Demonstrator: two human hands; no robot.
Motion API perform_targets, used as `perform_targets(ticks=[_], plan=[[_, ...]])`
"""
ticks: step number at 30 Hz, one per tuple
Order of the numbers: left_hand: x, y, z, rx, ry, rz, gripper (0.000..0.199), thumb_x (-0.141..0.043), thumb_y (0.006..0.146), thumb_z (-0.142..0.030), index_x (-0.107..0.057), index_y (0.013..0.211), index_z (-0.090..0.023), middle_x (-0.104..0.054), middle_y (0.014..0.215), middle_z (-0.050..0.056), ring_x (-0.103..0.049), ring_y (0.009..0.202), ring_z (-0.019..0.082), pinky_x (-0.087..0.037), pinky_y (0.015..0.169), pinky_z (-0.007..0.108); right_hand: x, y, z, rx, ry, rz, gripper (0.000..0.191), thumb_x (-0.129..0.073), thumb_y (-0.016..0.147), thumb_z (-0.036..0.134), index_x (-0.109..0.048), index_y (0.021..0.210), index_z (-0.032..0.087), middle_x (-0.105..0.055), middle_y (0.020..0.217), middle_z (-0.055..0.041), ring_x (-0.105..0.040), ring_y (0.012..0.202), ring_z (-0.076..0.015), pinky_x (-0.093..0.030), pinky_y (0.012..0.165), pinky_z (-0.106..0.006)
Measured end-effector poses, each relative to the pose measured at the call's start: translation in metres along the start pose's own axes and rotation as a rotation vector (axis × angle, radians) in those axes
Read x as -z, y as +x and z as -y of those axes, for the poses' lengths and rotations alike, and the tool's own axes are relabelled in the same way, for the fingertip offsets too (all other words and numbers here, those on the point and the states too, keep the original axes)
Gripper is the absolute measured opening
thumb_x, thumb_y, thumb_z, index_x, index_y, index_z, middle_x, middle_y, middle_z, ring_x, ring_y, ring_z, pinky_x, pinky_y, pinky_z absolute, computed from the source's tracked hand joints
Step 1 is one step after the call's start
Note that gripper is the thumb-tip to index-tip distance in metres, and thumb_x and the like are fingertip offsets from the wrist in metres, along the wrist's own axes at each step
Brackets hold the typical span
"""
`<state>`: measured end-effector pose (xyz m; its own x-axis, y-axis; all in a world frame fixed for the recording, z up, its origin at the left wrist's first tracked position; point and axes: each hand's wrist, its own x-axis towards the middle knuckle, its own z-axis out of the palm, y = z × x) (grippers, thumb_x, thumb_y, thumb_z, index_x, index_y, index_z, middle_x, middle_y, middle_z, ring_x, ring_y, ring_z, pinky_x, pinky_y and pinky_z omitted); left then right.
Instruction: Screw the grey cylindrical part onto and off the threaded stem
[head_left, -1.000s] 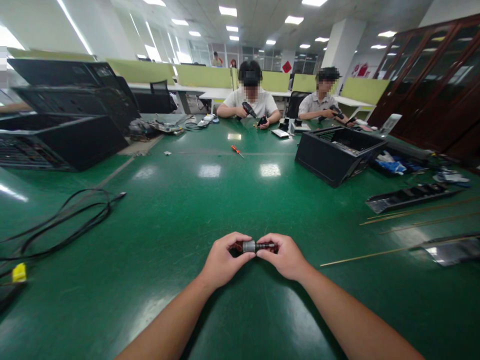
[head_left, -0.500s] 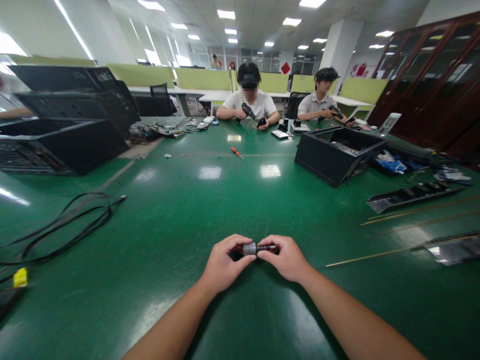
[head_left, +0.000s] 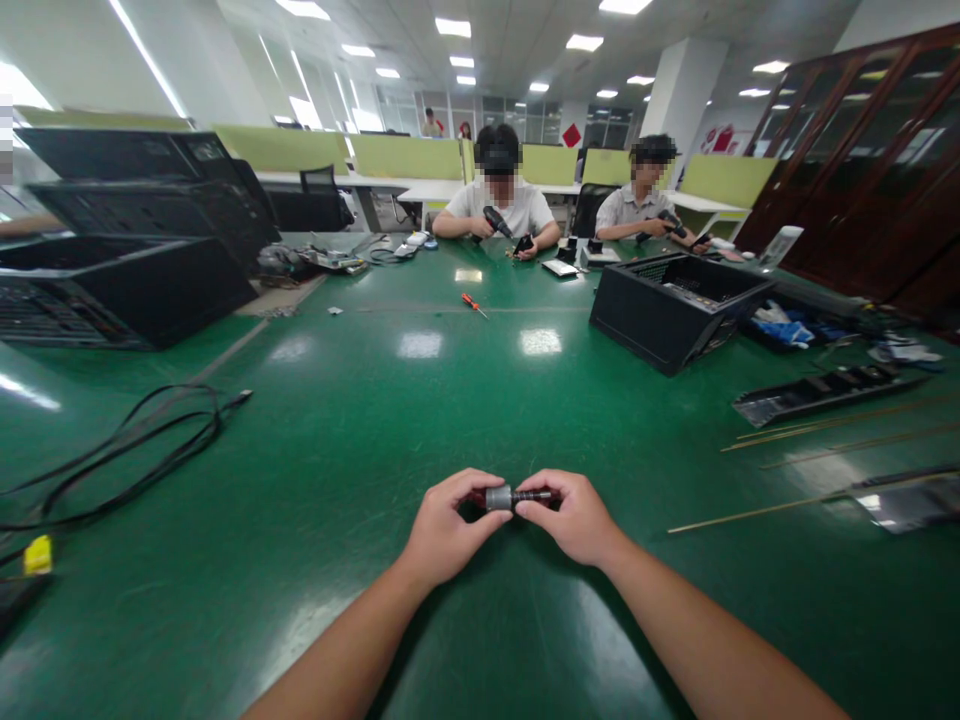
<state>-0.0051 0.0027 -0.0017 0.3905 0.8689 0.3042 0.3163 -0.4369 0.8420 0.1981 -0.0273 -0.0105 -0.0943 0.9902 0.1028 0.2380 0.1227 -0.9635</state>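
Both hands hold a small motor rotor sideways, low over the green table near its front edge. It has a silver-grey drum, a thinner ridged shaft on the right and dark red parts toward its ends. My left hand is closed round the drum's end, thumb below and fingers above. On the other side, my right hand pinches the shaft part between thumb and fingers. The thumbs nearly meet at the middle. My palms and fingers partly hide both ends of the rotor.
An orange-handled screwdriver lies farther up the table. Black computer cases stand left and right. A black cable is coiled at left, thin brass rods at right. Two people sit opposite, holding power drills.
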Motion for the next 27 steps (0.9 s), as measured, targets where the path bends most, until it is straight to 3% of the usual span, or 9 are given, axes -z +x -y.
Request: perform_targets(ticks=[27], plan=[[0.0000,-0.0009,0.0011,-0.014,-0.009,-0.013,0.024,-0.078,0.077,-0.028,-0.071,0.098,-0.021,-0.069,0.091,0.004,-0.066,0.081,0.018,-0.051,0.074,0.029,0.0014,0.0004,-0.0033,-0.003,-0.008,-0.012,0.013,-0.073,0.076,0.027,-0.075,0.086,0.018,-0.072,0.079,-0.0032,-0.061,0.066,-0.0151,-0.046,0.064,-0.026]])
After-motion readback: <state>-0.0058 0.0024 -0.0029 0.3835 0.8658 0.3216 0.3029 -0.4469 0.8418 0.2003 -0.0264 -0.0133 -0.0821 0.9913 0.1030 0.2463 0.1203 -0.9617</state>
